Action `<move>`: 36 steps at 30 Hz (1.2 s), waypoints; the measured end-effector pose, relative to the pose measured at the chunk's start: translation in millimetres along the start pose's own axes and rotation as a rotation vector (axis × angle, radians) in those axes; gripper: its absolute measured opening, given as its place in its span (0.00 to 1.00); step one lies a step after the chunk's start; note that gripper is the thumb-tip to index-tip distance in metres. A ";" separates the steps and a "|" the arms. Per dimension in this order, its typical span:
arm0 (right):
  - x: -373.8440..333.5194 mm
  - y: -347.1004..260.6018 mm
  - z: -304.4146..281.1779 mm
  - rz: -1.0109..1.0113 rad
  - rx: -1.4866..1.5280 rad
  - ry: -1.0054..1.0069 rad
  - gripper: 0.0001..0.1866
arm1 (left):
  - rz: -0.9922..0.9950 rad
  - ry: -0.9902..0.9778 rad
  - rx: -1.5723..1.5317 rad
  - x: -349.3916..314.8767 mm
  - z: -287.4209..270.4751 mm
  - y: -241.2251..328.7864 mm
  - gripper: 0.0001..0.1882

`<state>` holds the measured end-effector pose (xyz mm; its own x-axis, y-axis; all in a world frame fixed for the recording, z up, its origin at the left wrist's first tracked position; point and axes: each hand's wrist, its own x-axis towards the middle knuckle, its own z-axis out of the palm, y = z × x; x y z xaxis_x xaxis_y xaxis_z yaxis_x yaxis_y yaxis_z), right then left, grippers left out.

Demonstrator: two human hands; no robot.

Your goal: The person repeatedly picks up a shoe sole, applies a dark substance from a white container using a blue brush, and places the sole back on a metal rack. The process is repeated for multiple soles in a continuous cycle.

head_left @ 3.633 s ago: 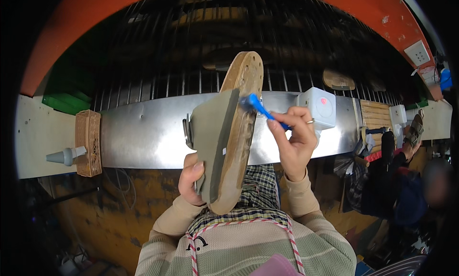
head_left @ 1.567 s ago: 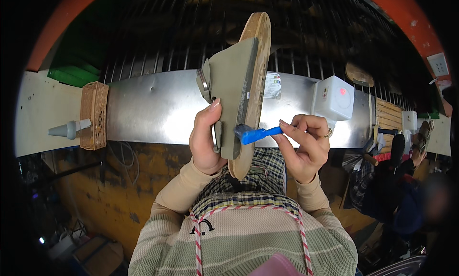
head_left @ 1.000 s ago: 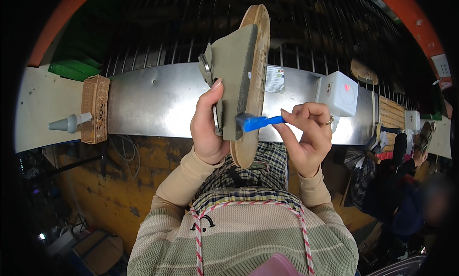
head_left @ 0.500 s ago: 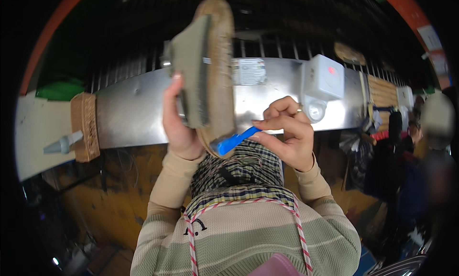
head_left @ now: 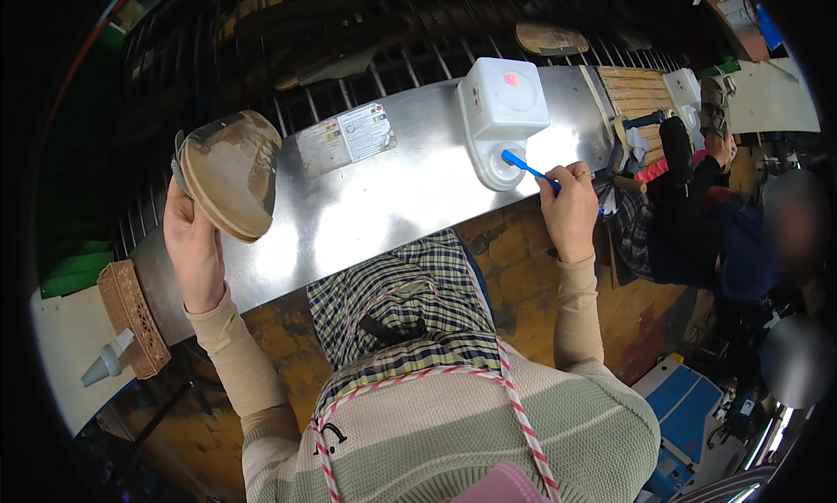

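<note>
Brush [head_left: 530,169] and sandal [head_left: 231,176] have moved apart since a moment ago: the brush is now at the white container, the sandal out to the left. Shiny metal covers the table [head_left: 418,176], with 1 printed sheet [head_left: 349,139] near its far edge. Dark bars [head_left: 410,64] run beyond that edge, with 1 loose sole [head_left: 552,39] on them. Toward the right end, a co-worker's hand [head_left: 720,147] shows. At the table's left end is a woven basket [head_left: 131,318]; I cannot tell what it holds. Near the far edge, right of the middle, stands the white container [head_left: 506,98], its round dish [head_left: 500,173] facing the near edge. The right hand [head_left: 571,211] pinches the brush handle, bristle end at the dish. The left hand [head_left: 193,252] grips the sandal, tilted, above the table's left part.
</note>
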<state>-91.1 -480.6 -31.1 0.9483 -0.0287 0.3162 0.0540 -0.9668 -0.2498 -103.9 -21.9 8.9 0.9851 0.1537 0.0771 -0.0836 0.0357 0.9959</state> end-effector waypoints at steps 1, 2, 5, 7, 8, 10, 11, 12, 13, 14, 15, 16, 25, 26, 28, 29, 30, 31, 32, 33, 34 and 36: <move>-0.7 -0.5 5.8 0.020 -0.007 0.008 0.07 | -0.002 0.006 0.008 -0.5 0.0 3.0 0.27; 0.1 -0.6 8.2 0.033 -0.017 -0.037 0.07 | -0.014 0.012 0.007 -1.0 0.2 5.2 0.27; 4.0 -3.3 3.5 0.011 -0.017 -0.016 0.07 | -0.034 0.018 0.029 -0.3 0.0 8.9 0.27; 4.4 -1.0 -8.4 0.039 0.028 -0.051 0.07 | -0.030 0.008 0.063 1.3 -1.4 10.0 0.27; 3.8 2.2 -14.6 0.025 0.063 0.025 0.07 | -0.017 0.009 0.061 2.7 -2.1 10.2 0.27; -0.3 13.5 -25.0 0.105 0.241 0.016 0.06 | 0.010 0.008 0.021 4.0 -3.4 10.6 0.27; -3.3 19.9 -26.6 0.051 0.261 0.089 0.07 | -0.019 0.019 0.012 4.3 -4.6 11.9 0.27; -6.1 26.7 -25.9 0.191 0.420 -0.003 0.07 | -0.047 0.028 0.001 4.9 -5.7 13.3 0.27; -9.4 32.2 -22.4 0.315 0.584 -0.054 0.08 | -0.106 0.082 -0.002 5.6 -5.9 14.1 0.27; -12.3 36.4 -17.2 0.453 0.747 -0.123 0.09 | -0.054 0.015 -0.019 6.6 -4.8 13.8 0.27; -14.2 38.4 -11.0 0.586 0.934 -0.216 0.11 | -0.032 -0.002 -0.029 7.5 -2.3 12.7 0.27; -15.3 38.1 -5.7 0.718 1.060 -0.323 0.10 | -0.049 0.012 -0.038 7.7 0.6 11.3 0.28; 21.9 -106.0 9.2 0.347 1.673 -0.467 0.07 | 0.056 -0.044 -0.201 -4.1 53.7 4.2 0.35; 26.2 -126.0 8.9 0.173 1.623 -0.460 0.06 | 0.043 -0.048 -0.196 -5.2 58.0 5.6 0.35; 30.8 -157.4 6.7 0.000 1.546 -0.439 0.04 | 0.044 -0.075 -0.258 -6.8 64.6 8.1 0.35; 34.7 -170.4 8.1 -0.034 1.502 -0.431 0.06 | 0.073 -0.083 -0.278 -7.2 67.2 9.0 0.34; 37.0 -179.5 8.5 -0.034 1.439 -0.379 0.06 | 0.065 -0.087 -0.270 -8.0 68.1 10.4 0.34; 38.7 -185.5 8.7 -0.060 1.383 -0.324 0.07 | 0.058 -0.091 -0.263 -8.2 68.3 11.7 0.34; 39.1 -189.3 8.4 -0.071 1.308 -0.295 0.07 | 0.049 -0.095 -0.257 -8.9 68.3 12.7 0.34; 39.0 -189.5 7.0 -0.063 1.267 -0.274 0.07 | 0.029 -0.069 -0.293 -8.2 68.5 13.0 0.33; 37.6 -189.2 5.6 -0.108 1.270 -0.272 0.07 | 0.020 -0.065 -0.272 -7.0 66.3 14.1 0.33; 33.3 -185.0 0.9 -0.187 1.285 -0.252 0.08 | 0.017 -0.062 -0.251 -3.7 61.8 15.5 0.32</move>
<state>-69.2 -302.5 24.8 0.9185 0.2604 0.2975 0.3129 -0.0191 -0.9496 -99.5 -82.9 27.1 0.9899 0.0962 0.1045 -0.1276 0.2789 0.9518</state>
